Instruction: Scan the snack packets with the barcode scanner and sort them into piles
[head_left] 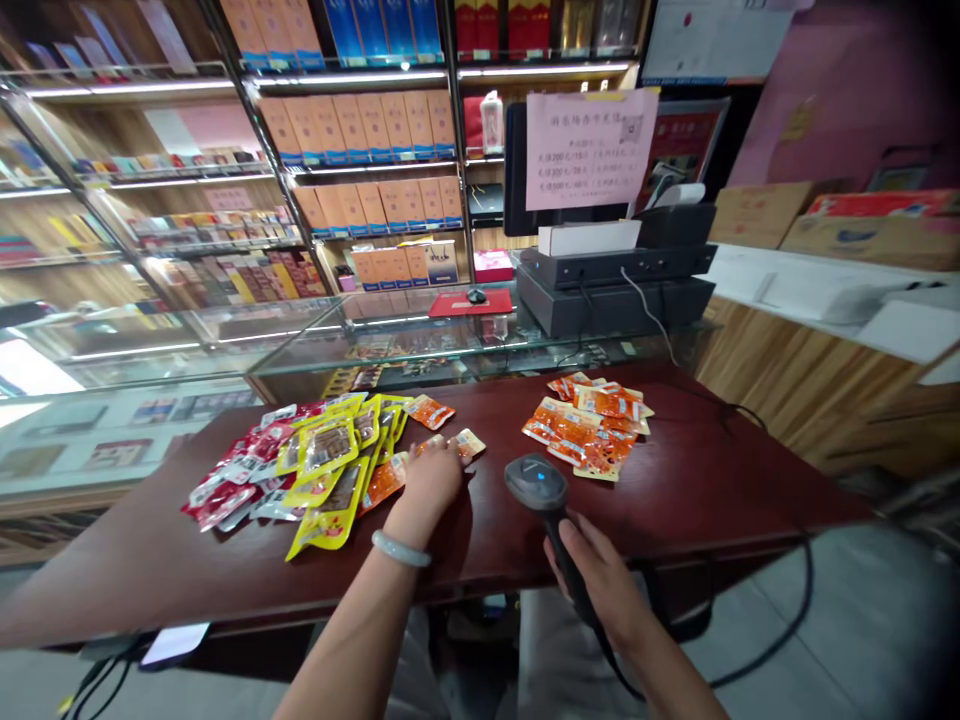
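Note:
My right hand [596,575] is wrapped around the handle of a black barcode scanner [536,484], its head tilted up above the table with a small blue light on. Fingers curled down, my left hand [436,478] grips an orange snack packet [470,446] whose ends show past the fingers; the fingertips are partly hidden. Beside that hand lie another orange packet [385,482] and a pile of yellow snack packets [330,450]. Red snack packets [236,480] spread out farther left. A separate heap of orange packets [585,425] rests to the right, beyond the scanner.
Beneath everything is a dark red table [480,540]. Behind it stands a glass counter [397,335] with a mouse [476,296] and a black cash drawer [615,300]. The scanner's cable [795,610] loops at the right. Cardboard boxes [862,240] sit on a side counter.

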